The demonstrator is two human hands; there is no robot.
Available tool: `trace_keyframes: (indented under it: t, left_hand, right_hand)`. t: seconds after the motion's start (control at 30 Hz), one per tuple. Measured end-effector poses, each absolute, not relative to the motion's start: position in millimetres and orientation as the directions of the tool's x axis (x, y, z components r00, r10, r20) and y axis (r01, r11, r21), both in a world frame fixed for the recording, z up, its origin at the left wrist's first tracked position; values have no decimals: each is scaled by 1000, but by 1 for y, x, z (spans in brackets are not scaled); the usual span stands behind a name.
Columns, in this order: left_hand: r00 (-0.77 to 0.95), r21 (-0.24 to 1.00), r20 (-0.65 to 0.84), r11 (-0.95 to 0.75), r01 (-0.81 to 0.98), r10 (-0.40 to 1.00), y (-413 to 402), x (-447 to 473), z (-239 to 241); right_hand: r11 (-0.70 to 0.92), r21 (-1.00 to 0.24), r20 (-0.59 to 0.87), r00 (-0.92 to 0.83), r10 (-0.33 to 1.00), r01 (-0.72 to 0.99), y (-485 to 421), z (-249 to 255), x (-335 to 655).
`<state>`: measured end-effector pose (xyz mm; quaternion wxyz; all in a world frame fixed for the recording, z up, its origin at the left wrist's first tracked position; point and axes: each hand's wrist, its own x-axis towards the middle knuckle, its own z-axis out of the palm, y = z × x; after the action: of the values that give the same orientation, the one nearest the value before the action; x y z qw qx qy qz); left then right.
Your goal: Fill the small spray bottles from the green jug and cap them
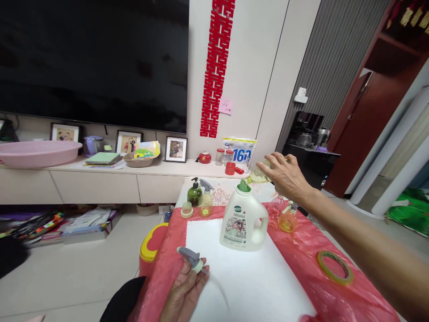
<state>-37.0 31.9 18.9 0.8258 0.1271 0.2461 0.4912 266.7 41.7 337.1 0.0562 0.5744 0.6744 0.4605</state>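
My right hand grips a clear yellow-tinted bottle, tipped on its side with its neck at the green spout of a large white detergent jug. The jug stands upright on a white sheet. Low in front, my left hand is closed around a grey and pale green spray nozzle, its thin tube trailing to the right. Whether liquid is flowing from the tilted bottle I cannot tell.
A green pump bottle, a spray bottle and a pale cap stand at the back left. Orange and pink bottles are right of the jug. A tape roll lies on the red cover. A stool stands left.
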Motion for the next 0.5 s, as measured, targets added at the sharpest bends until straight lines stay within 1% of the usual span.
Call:
trace_keyframes:
  t: [0.2, 0.5]
  left_hand:
    - [403, 437, -304, 502, -746, 863, 29, -38, 33]
    - [408, 422, -318, 513, -748, 856, 30, -38, 32]
  right_hand:
    - [-75, 725, 425, -359, 831, 685, 43, 337, 263]
    - [-57, 763, 405, -407, 818, 643, 42, 329, 259]
